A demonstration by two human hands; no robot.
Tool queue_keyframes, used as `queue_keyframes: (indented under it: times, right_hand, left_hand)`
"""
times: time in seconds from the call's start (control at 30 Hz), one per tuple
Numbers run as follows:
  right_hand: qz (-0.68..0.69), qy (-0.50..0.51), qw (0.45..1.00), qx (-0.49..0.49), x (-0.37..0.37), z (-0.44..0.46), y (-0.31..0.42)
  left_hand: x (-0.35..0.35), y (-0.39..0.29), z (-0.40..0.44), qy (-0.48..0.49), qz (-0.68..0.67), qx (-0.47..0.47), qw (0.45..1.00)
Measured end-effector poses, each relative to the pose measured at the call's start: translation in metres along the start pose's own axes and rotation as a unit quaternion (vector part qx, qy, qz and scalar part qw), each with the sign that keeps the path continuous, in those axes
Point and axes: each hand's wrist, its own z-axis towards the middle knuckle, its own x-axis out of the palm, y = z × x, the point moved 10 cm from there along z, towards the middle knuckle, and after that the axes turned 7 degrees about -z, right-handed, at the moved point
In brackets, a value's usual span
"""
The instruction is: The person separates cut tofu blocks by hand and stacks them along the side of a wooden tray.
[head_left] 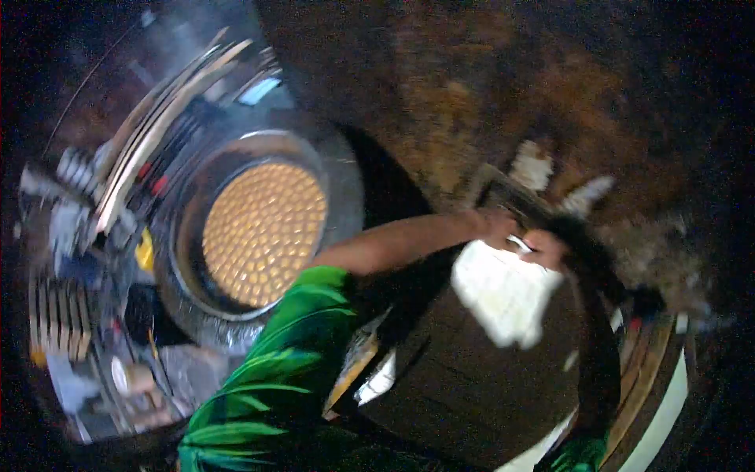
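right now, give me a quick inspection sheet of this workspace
Surface: brown, blotchy area beyond the hands
Things: soft-looking white sheet, material unclear; round pan of small golden pieces
Clutter: long strips, yellow item and slatted piece left of the pan
Grip: left hand and right hand close together, holding the sheet's upper edge; fingers blurred
Cables: one thin line at upper left, possibly a wire, too blurred to tell
Surroundings: dim, with smoke or steam at upper left

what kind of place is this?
Probably a small, rough kitchen or food workshop: a big round pan packed with small golden rounds, haze near it, and long wooden-looking strips beside it.
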Motion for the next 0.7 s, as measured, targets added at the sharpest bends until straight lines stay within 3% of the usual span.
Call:
queue_keyframes:
  times: [0.07,0.13,0.3,0.4,0.57,0.63,0.7]
  right_hand:
    - [0.129,0.028,0.989,0.067,0.017,-0.004,-0.039]
    - [0.211,0.043,0.969,0.125,0.024,-0.009,-0.055]
    - [0.198,0.073,0.969,0.132,0.017,0.001,-0.045]
    - [0.189,0.073,0.972,0.119,0.015,0.006,-0.038]
    - [0.191,0.061,0.975,0.101,0.015,-0.007,-0.019]
    - [0.249,0.018,0.962,0.11,0.003,-0.009,0.015]
    - [0.167,0.052,0.98,0.099,0.005,-0.008,0.012]
  left_hand:
    - [0.006,0.002,0.0,0.072,-0.056,0.001,0.996]
    - [-0.002,0.0,-0.004,0.054,-0.026,0.018,0.998]
    - [-0.007,-0.009,0.002,-0.009,-0.018,0.094,0.995]
    - [-0.007,-0.003,0.002,0.033,-0.028,0.052,0.998]
    - [-0.001,0.001,0.006,0.094,-0.114,0.08,0.986]
    - [0.019,0.012,0.017,0.067,-0.135,0.113,0.982]
    - [0.002,-0.001,0.004,0.114,-0.111,0.047,0.986]
